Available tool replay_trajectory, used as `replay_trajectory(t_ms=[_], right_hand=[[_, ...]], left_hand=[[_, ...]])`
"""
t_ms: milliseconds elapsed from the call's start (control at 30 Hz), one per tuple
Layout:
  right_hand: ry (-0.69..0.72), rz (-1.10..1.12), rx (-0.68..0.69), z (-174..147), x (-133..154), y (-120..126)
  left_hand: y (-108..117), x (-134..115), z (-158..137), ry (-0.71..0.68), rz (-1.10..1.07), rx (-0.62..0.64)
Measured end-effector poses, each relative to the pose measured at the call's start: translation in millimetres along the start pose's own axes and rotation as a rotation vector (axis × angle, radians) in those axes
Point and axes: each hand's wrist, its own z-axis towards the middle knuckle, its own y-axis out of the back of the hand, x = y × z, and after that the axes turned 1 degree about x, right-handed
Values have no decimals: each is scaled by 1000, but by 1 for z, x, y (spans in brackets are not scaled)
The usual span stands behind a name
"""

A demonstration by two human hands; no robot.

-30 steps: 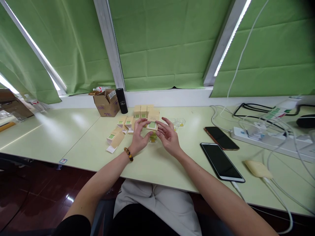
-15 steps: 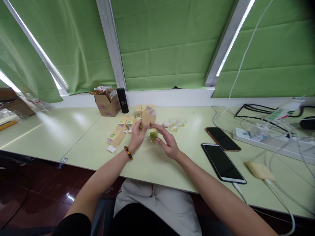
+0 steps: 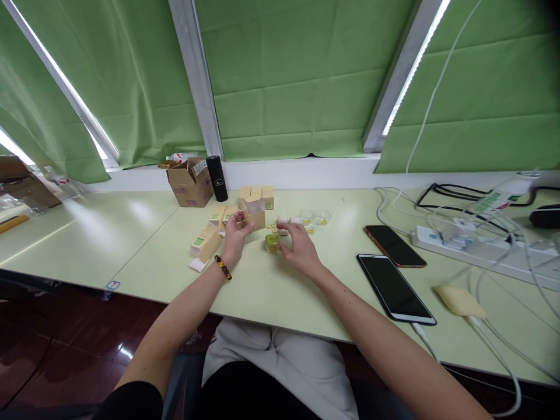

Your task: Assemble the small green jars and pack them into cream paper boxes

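My left hand [image 3: 236,238] grips a small cream cardboard box [image 3: 255,217] whose top flaps stand up. My right hand [image 3: 301,248] is held with thumb and fingers apart, right beside a small clear jar with a green lid [image 3: 272,242]; whether the thumb touches the jar I cannot tell. Just beyond the right fingertips are small pale pieces [image 3: 294,220], partly hidden. Several clear cups [image 3: 322,217] with yellow bits in them stand to the right. Left of my left hand, an open carton [image 3: 205,245] lies on its side with a flap out.
Several closed cream boxes [image 3: 268,195] stand in a group near the wall. Farther left are a brown cardboard box [image 3: 191,184] and a black cylinder [image 3: 217,178]. On the right lie two phones, a white phone [image 3: 396,289] and a dark phone [image 3: 394,245], beside a power strip [image 3: 464,248] with tangled cables.
My left hand has drawn the box left and lower, away from my right hand. My right hand has shifted slightly right and stays by the green-lidded jar.
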Motion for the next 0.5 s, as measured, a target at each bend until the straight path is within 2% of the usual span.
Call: replay_trajectory(t_ms=[100,233,500], right_hand=[[19,-72,130,0,0,-4],[-7,-182,177,2,3,-1],[-256,-366,188,10,2,20]], left_hand=[[0,1,0,-11,28,-1],[2,2,1,23,120,30],[3,6,7,174,287,227]])
